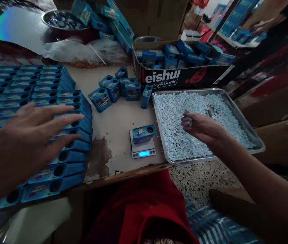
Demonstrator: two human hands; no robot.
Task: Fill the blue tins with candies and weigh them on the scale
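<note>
My right hand (pixel 202 127) is above the metal tray (pixel 257 145), its fingers closed on some small pale candies. More light-blue and white candies (pixel 176 132) cover the tray's bottom, and a small dark metallic piece (pixel 208 113) lies among them. Stretched out over the rows of blue candy tins (pixel 67 145) on the left is my left hand (pixel 39 135), fingers apart and holding nothing. Between the hands, one blue tin (pixel 144 133) rests on a small digital scale (pixel 144 150) with a lit display, a round dark hole in the tin's top.
Several loose blue tins (pixel 100 100) stand behind the scale. A black printed carton (pixel 184 78) of blue tins is at the back, beside a bowl of shiny pieces (pixel 65 20) and plastic bags (pixel 83 51). The worn table edge (pixel 128 176) is nearest me. Another person's hand (pixel 265 26) shows upper right.
</note>
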